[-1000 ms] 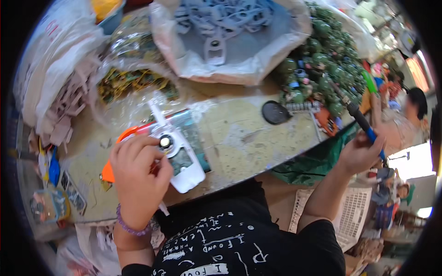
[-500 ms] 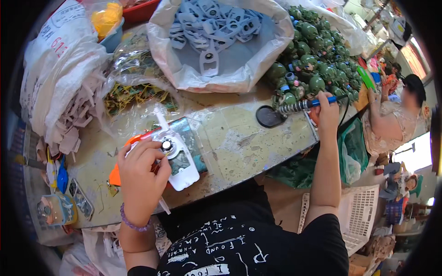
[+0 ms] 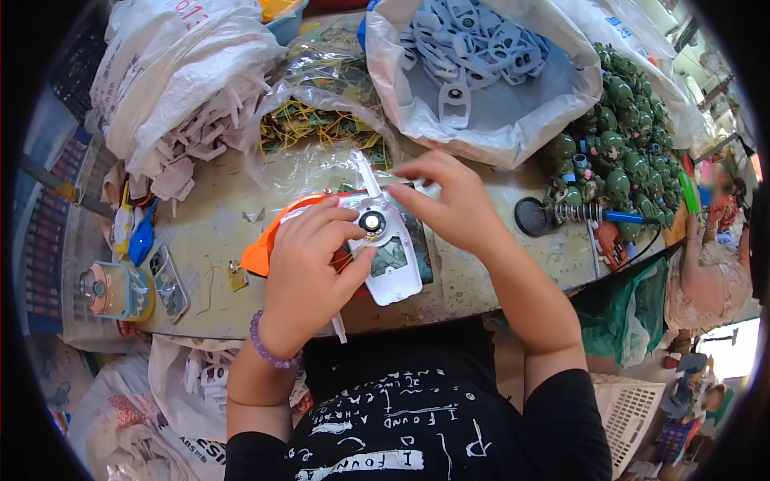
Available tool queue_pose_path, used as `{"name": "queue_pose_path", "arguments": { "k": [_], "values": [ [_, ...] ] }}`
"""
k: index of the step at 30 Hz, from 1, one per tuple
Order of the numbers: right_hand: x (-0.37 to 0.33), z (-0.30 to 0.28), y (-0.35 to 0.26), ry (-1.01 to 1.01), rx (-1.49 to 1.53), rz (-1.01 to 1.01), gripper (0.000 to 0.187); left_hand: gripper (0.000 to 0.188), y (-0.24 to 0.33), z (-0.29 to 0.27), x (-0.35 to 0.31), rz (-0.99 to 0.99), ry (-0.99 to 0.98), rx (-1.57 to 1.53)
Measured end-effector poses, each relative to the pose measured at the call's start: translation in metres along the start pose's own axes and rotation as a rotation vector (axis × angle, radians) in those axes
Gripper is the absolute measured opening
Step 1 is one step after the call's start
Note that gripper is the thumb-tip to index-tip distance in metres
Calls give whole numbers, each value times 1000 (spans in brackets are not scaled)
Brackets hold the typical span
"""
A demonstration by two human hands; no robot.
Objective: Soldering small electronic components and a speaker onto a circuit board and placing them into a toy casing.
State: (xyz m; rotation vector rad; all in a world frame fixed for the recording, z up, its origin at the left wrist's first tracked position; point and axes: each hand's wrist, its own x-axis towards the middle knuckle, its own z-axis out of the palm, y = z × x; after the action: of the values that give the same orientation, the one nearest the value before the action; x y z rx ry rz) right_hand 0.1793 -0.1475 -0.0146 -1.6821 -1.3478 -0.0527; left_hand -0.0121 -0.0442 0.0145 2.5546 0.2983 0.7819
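A white plastic housing (image 3: 395, 282) lies over an orange piece (image 3: 261, 250) on the worktable, with a small round metal-centred part (image 3: 371, 224) set in it. My left hand (image 3: 311, 264) is closed on the housing's left side, thumb and fingertips beside the round part. A thin wire shows near the thumb. My right hand (image 3: 449, 200) hovers at the housing's far right side, thumb and fingers apart with nothing between them. A narrow white strip (image 3: 366, 174) sticks out past the housing's far end. The blue-handled soldering iron (image 3: 630, 217) rests in its coil stand (image 3: 577, 212) at the right.
Behind the housing stand a sack (image 3: 497, 148) of pale blue plastic parts and a clear bag (image 3: 321, 128) of wired boards. Green round parts (image 3: 618, 152) are heaped at the right. A phone (image 3: 168, 284) and a jar-like cup (image 3: 116, 290) sit at the left. Another person (image 3: 706, 272) is at far right.
My right hand has let go of the soldering iron, now in its stand, and moved left to the housing. The view has shifted, so things appear farther right. My left hand stays on the housing.
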Motion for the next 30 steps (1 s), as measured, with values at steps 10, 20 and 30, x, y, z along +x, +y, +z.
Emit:
{"name": "queue_pose_path", "arguments": {
  "k": [10,20,30],
  "values": [
    [84,33,-12,-556,82,386,35,13,-10,-33,-90,-482,28,-466],
    [78,51,-102,-326,-211,-646,12,24,-25,-10,-67,-92,178,97],
    [-51,38,-67,-160,-144,-1027,27,13,-22,-17,-94,-244,270,-17]
  ]
}}
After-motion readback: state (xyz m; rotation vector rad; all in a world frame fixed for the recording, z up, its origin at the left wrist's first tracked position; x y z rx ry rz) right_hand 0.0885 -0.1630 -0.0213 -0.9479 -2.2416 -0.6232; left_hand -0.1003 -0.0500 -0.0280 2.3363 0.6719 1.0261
